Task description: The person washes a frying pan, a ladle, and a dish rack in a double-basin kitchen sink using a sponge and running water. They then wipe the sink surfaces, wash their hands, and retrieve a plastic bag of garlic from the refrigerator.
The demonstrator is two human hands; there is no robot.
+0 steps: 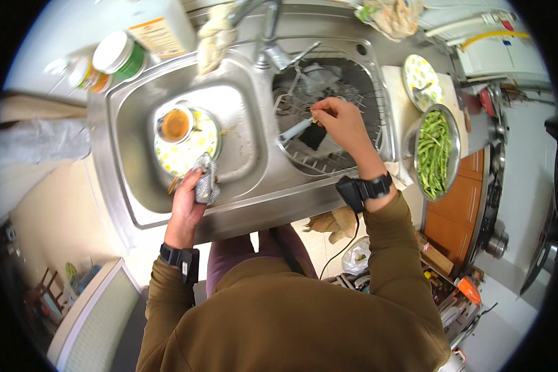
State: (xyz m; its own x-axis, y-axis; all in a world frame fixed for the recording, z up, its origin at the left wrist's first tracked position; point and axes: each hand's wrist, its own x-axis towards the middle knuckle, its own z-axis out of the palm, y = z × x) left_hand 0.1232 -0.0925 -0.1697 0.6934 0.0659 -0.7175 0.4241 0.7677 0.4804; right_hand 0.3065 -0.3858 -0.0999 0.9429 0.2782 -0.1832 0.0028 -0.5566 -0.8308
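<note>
My left hand is closed around a crumpled grey cloth at the front of the left sink basin. Thin brown sticks jut out beside its fingers. Just beyond lies a plate with a yellow-green pattern, and on it a small bowl of brownish liquid. Over the right basin my right hand makes a pinch; a tiny pale bit shows at its fingertips, too small to name. Under those fingertips a light blue handle lies on the wire rack, near a dark square piece.
The faucet stands behind the divider, with a pale cloth beside it. Tubs line the back left. To the right are a metal bowl of green beans and a patterned plate with a spoon. A cable hangs from my right wristband.
</note>
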